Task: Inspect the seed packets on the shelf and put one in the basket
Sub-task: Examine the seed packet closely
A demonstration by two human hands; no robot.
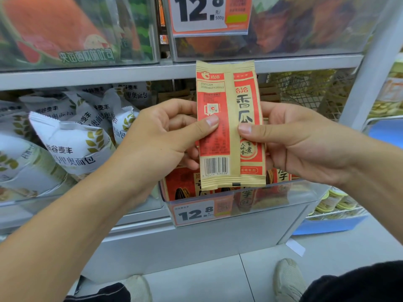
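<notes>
Two hands pinching one seed packet (pixel 231 127), upright, barcode side showing, printed 洽洽 and 香瓜; left hand (pixel 165 136) gripping at nine o'clock, right hand (pixel 301 140) at three o'clock; at six o'clock, clear bin (pixel 283 205) tagged 12.8 (pixel 197 214); at nine o'clock, white bread bags (pixel 72 144).

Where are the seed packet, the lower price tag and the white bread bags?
seed packet (pixel 231 127), head view, middle seam
lower price tag (pixel 194 213), head view, black digits
white bread bags (pixel 72 144), head view, front bag's face
</notes>
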